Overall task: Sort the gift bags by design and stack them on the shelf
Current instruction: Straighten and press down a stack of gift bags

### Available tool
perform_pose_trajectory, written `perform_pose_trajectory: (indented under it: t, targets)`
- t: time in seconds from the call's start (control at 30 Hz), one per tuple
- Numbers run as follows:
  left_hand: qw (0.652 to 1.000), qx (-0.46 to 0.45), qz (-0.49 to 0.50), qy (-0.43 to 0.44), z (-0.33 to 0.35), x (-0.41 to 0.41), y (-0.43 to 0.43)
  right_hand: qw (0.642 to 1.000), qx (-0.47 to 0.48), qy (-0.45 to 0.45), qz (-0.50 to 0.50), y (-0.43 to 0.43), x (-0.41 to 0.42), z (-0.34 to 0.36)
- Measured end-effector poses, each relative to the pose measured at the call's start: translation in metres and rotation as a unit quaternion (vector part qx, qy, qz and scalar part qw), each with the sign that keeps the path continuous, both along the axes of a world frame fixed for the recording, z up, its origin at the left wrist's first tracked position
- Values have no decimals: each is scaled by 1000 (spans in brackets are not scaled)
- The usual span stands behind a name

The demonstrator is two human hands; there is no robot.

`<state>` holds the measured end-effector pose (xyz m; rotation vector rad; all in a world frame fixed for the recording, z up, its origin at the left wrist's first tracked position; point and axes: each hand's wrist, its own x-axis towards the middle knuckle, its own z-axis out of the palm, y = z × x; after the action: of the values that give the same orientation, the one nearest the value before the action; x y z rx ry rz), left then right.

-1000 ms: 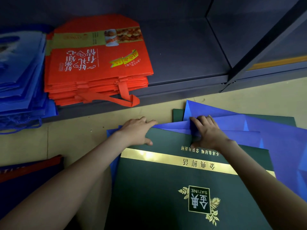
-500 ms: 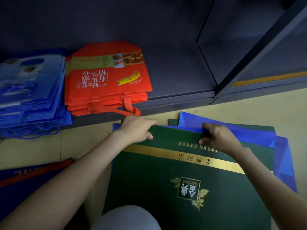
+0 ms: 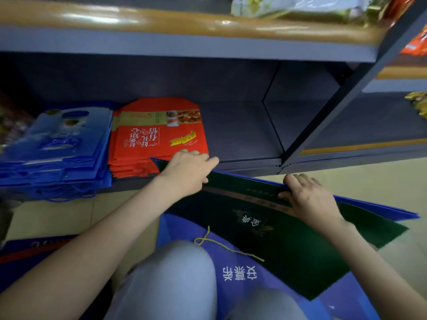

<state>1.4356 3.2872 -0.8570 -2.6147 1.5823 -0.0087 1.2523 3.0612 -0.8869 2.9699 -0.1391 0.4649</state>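
A dark green gift bag [image 3: 288, 248] with gold print is lifted off the floor, tilted, its far edge near the lip of the bottom shelf [image 3: 242, 135]. My left hand [image 3: 187, 174] grips its far left corner. My right hand [image 3: 307, 197] grips its far edge on the right, together with a blue bag [image 3: 374, 210] just beneath it. On the shelf lie a stack of red bags [image 3: 157, 139] and, left of it, a stack of blue bags [image 3: 57, 146]. A blue-purple bag [image 3: 240, 273] with white characters and a gold cord lies on the floor under the green one.
A dark upright post [image 3: 335, 107] bounds the shelf bay on the right. The upper shelf edge [image 3: 184, 42] overhangs, with packaged goods on top. My knees [image 3: 175, 285] are at the bottom. More dark blue and red bags [image 3: 27, 252] lie on the floor at the left.
Both hands have lifted the green bag's far edge off the floor and carried it toward the shelf. The view has tilted up, showing the upper shelf.
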Motion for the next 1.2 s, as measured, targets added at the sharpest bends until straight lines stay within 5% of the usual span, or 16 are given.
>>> perform_pose_trajectory:
  t: [0.2,0.4,0.57,0.77,0.87,0.93,1.03,1.13,1.2]
  targets:
    - [998,24,-48,45,-10,-25,-26,998,-25,-48,26,16,-10,-14]
    - [991,13,-131,-13,-11,-48,-47,1000,-8,-4,-4,14,-29,-11]
    - [992,-10,-122,-36,8,-51,-37,995,-53,-75,-24,7,-29,3]
    - [995,73,-73,6,2,-62,-44,999,-4,-23,31,10,-17,-7]
    - [996,30,-76,36,-5,-78,-69,996,37,-29,-77,-6,-30,-10]
    - [995,0,-94,27,-5,-86,-88,967,117,-77,-213,-29,-47,-8]
    - [992,3,-125,-10,-8,-93,-108,851,352,-193,-339,-66,-75,-12]
    - [990,4,-138,-22,-15,-93,-113,698,628,-212,-273,-90,-96,-24]
    - [989,0,-146,-26,-18,-92,-112,656,692,-172,-248,-97,-101,-34]
